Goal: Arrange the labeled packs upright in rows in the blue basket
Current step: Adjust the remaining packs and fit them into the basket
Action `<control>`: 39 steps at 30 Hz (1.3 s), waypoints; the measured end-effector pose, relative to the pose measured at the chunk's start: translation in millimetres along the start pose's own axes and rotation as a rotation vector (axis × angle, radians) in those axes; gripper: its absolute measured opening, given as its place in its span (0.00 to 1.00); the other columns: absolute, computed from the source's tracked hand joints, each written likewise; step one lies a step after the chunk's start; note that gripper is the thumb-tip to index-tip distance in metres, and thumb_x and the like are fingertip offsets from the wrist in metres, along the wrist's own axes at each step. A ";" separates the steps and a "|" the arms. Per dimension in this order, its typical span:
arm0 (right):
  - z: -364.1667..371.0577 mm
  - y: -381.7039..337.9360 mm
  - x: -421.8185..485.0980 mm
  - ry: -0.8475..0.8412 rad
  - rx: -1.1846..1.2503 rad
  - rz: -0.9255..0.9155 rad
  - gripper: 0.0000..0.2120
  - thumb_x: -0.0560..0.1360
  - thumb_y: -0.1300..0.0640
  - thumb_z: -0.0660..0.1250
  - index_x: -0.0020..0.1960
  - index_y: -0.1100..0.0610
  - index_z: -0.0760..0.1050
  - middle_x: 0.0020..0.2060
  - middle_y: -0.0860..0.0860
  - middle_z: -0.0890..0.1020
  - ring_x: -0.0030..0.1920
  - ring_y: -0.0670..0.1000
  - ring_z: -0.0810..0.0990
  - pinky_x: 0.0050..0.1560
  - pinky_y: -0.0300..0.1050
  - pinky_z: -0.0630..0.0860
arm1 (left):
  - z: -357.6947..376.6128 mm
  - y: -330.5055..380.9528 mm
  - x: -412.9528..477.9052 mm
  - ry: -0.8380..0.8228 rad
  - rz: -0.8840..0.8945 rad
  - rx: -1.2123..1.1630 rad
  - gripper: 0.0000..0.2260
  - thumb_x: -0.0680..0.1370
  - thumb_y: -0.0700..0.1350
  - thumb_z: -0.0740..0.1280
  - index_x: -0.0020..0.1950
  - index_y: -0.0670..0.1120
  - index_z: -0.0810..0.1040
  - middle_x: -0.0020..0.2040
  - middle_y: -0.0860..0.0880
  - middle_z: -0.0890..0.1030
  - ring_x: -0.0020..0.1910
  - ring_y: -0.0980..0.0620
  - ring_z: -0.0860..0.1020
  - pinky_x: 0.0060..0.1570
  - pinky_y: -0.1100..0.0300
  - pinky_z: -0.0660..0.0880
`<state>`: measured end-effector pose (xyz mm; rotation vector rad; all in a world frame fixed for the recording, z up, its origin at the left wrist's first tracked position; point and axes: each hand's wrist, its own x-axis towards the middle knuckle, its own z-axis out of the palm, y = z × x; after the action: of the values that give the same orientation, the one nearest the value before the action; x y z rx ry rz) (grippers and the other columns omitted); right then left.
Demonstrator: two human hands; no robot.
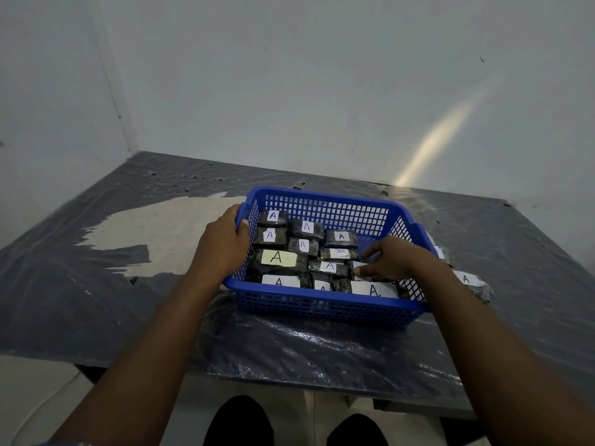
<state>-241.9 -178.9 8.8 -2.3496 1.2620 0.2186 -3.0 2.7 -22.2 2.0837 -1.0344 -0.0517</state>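
Observation:
A blue mesh basket (pixel 325 201) sits on the table in front of me. Inside stand several dark wrapped packs with white or yellow "A" labels, in rough rows; one with a yellow label (pixel 278 259) is at the left. My left hand (pixel 222 243) grips the basket's left rim. Reaching inside the basket's right part, my right hand (pixel 391 259) has its thumb and fingers pinched on a pack (pixel 360 268) that the hand mostly hides. More labeled packs (pixel 467 280) lie on the table just outside the basket's right wall.
The table (pixel 128 300) is covered in dark plastic sheeting, worn to a pale patch (pixel 154 233) left of the basket. White walls meet in a corner at the far left. The table's front edge lies below my forearms, with my feet on the floor beneath.

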 end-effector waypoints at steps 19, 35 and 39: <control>-7.8 5.3 -25.8 0.329 0.025 -0.097 0.18 0.75 0.46 0.71 0.61 0.54 0.76 0.54 0.52 0.82 0.52 0.51 0.80 0.52 0.45 0.77 | -6.8 13.3 -5.2 0.064 0.132 0.379 0.25 0.81 0.49 0.60 0.77 0.45 0.60 0.66 0.42 0.77 0.59 0.42 0.78 0.51 0.48 0.76; 36.4 159.3 -63.8 0.830 0.304 -0.010 0.21 0.71 0.63 0.74 0.63 0.62 0.76 0.58 0.60 0.78 0.60 0.60 0.76 0.64 0.53 0.70 | 87.2 158.6 -75.6 -0.243 0.521 0.061 0.08 0.78 0.58 0.63 0.44 0.56 0.75 0.42 0.58 0.79 0.39 0.58 0.76 0.34 0.61 0.70; 40.8 173.5 -56.0 0.712 0.277 -0.013 0.33 0.70 0.60 0.75 0.73 0.60 0.68 0.69 0.59 0.72 0.69 0.59 0.69 0.72 0.50 0.63 | 118.4 181.0 -100.1 -0.258 0.622 0.095 0.11 0.79 0.58 0.60 0.41 0.55 0.71 0.33 0.58 0.71 0.33 0.59 0.72 0.33 0.58 0.70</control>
<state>-412.9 -199.9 -63.4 -2.2493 1.4526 -0.8139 -230.5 -67.6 -11.4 1.7784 -1.8323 0.0440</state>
